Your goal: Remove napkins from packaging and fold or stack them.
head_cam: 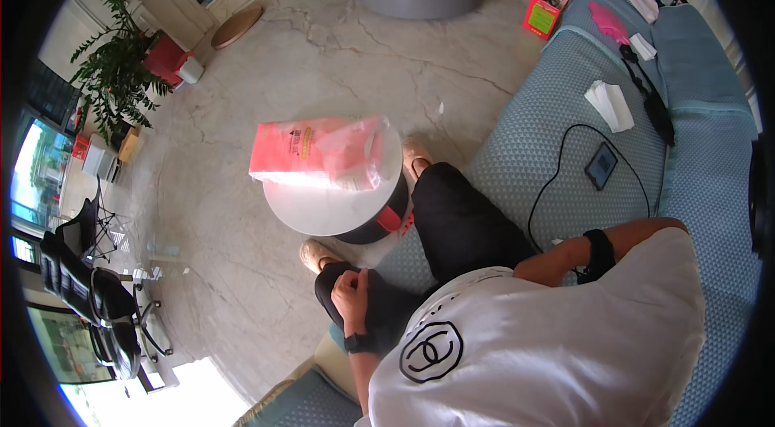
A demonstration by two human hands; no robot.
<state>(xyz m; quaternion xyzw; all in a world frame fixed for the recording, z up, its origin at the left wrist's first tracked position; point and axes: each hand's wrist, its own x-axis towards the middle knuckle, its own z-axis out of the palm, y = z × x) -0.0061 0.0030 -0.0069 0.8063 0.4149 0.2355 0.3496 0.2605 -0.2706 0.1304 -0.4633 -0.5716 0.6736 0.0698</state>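
Observation:
My left hand [351,297] rests on my left knee, its fingers loosely curled and no object visible in it. My right hand [545,265] lies over my right thigh, beside the sofa seat; its fingers are hidden by my shirt and the angle. Near it, a black cable [564,145] loops across the seat around a smartphone [601,166]. In front of me stands a small round table [315,212] with a white top and dark base. A pink package of tissues in clear plastic wrap [284,148] lies on it.
The blue sofa [521,142] holds folded white tissues [609,105], a black strapped bag [657,115] and a pink cloth item [608,21]. A red box [546,10] stands on the marble floor [242,94]. Farther off are an oval coffee table [418,0], a potted plant [112,64] and a black office chair [109,300].

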